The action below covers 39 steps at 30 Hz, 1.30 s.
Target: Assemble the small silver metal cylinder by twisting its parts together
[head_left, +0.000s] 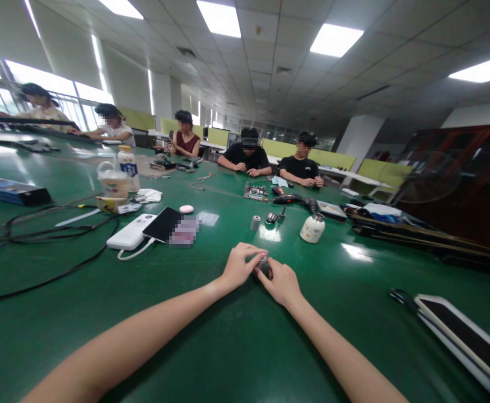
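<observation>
In the head view, my left hand [240, 265] and my right hand [283, 282] meet over the green table. Between their fingertips is a small grey metal part [263, 259], mostly hidden by the fingers, so its exact kind does not show. Thumb and fingers of both hands are closed around it, low over the tabletop. Just beyond stand a short metal cylinder [255, 223], a shiny round metal piece [271, 219] and a small dark piece with a shaft [283, 212].
A white jar [312, 229] stands right of the metal pieces, with a power drill [293, 199] behind. On the left lie a power bank [131, 232], a phone [164, 224] and black cables [80, 260]. Several people sit across the table [211, 347].
</observation>
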Tool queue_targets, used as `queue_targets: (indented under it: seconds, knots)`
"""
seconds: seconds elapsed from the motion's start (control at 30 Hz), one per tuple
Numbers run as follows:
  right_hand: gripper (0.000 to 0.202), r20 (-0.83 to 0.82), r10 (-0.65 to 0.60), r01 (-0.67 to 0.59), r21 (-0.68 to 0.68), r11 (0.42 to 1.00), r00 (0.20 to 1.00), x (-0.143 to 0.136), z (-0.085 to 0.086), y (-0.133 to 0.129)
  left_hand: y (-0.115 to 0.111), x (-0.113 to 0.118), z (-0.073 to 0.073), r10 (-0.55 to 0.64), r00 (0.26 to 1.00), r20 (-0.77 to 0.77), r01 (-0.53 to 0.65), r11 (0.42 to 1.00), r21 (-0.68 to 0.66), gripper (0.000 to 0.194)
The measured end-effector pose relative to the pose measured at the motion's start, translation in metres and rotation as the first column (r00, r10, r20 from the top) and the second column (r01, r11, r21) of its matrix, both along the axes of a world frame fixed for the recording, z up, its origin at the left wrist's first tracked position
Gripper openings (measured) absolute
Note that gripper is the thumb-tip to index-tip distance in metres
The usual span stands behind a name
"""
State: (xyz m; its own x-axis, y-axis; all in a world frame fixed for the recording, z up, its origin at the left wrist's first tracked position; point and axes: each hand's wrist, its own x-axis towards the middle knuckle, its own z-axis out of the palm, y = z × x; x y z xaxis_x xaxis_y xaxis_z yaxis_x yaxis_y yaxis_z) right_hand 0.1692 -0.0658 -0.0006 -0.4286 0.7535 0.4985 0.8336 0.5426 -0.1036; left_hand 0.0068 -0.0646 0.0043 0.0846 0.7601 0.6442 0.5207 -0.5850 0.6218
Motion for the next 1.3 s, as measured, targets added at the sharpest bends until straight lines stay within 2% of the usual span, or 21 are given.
queue_targets:
  seconds: [0.37, 0.4, 0.5, 0.53, 0.73, 0.9, 1.1, 1.3]
  knots:
    - [0.025, -0.061, 0.058, -0.057, 0.020, 0.998, 0.996, 0.002, -0.001, 0.000, -0.001, -0.001, -0.004, -0.038, 0.997, -0.066, 0.033, 0.997, -0.074, 0.023]
    - [0.029, -0.075, 0.071, -0.069, 0.031, 0.997, 0.995, 0.002, -0.001, 0.000, -0.002, -0.001, -0.005, -0.036, 0.996, -0.080, 0.029, 0.996, -0.084, 0.029]
    - [0.061, -0.108, 0.131, -0.122, 0.079, 0.989, 0.986, 0.003, 0.002, -0.002, -0.002, -0.001, -0.009, 0.014, 0.993, -0.113, -0.027, 0.993, -0.112, 0.056]
    - [0.068, -0.106, 0.161, -0.152, 0.095, 0.984, 0.981, 0.003, 0.003, -0.003, -0.002, -0.001, -0.010, 0.039, 0.992, -0.120, -0.053, 0.991, -0.119, 0.058]
    - [0.062, -0.038, 0.321, -0.314, 0.134, 0.940, 0.946, 0.003, 0.005, -0.005, -0.001, -0.002, -0.011, 0.102, 0.981, -0.166, -0.127, 0.981, -0.144, 0.028]
    - [0.064, -0.033, 0.341, -0.333, 0.137, 0.933, 0.940, 0.004, 0.000, 0.001, -0.001, -0.002, -0.010, 0.103, 0.974, -0.202, -0.134, 0.980, -0.148, 0.025]
    - [0.072, -0.027, 0.253, -0.249, 0.108, 0.963, 0.967, 0.003, 0.002, 0.000, -0.002, -0.002, -0.008, 0.101, 0.972, -0.214, -0.137, 0.977, -0.161, 0.027]
    - [0.080, -0.037, -0.043, 0.042, -0.020, 0.999, 0.998, 0.001, -0.004, 0.003, -0.004, -0.001, -0.008, 0.130, 0.969, -0.210, -0.165, 0.974, -0.157, 0.035]
